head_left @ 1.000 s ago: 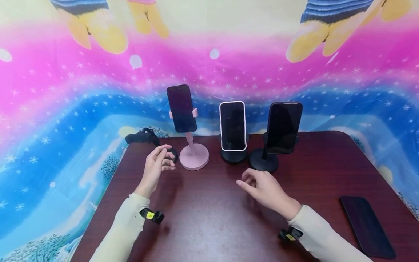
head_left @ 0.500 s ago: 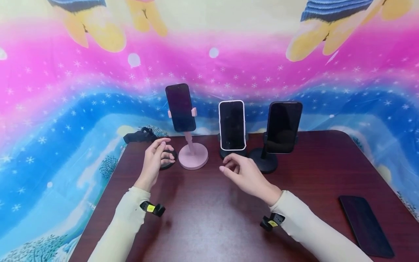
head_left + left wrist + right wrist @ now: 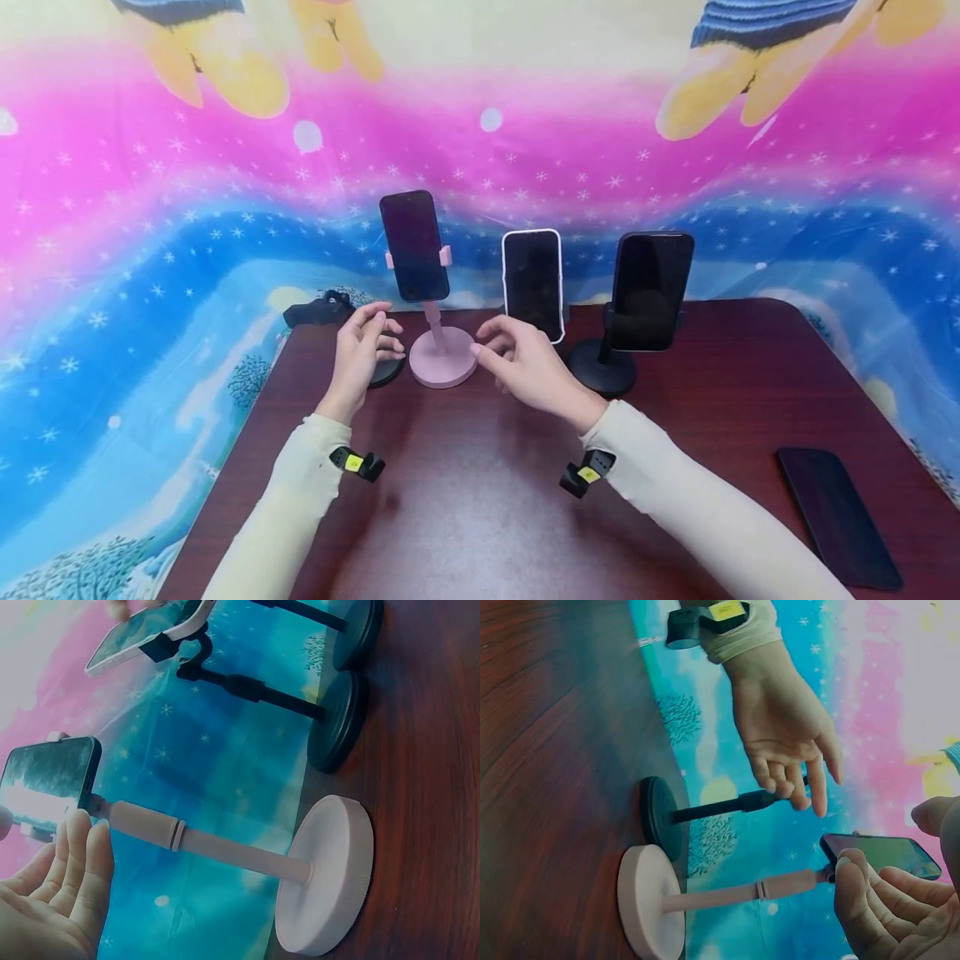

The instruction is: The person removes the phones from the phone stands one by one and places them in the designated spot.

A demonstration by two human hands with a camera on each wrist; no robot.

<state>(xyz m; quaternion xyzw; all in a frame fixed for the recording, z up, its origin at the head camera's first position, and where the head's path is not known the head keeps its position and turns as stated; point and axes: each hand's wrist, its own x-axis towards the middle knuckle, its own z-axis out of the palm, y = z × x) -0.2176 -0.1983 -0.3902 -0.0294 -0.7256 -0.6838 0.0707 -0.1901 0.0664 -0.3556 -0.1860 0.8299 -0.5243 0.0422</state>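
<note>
My left hand (image 3: 358, 362) hovers before a black phone stand (image 3: 386, 371), fingers loosely bent and holding nothing; it hides part of that stand. Between my two hands stands a pink phone stand (image 3: 442, 360), its clamp gripping an upright dark phone (image 3: 415, 246). My right hand (image 3: 528, 367) is in the air just right of the pink base, with relaxed curved fingers and nothing in them. Behind it, a white-edged phone (image 3: 534, 279) sits in a black stand whose base is mostly hidden. In the right wrist view both palms face the stands, apart from the dark phone (image 3: 881, 855).
Farther right, another black stand (image 3: 603, 371) bears a black phone (image 3: 651, 292). One more dark phone (image 3: 838, 517) lies flat by the right edge of the brown table (image 3: 480, 517). A colourful printed cloth (image 3: 480, 167) hangs behind and beside the table.
My right hand has swept left and farther from me, from before the right-hand black stand to beside the pink base. My left hand has risen slightly and stayed near its place.
</note>
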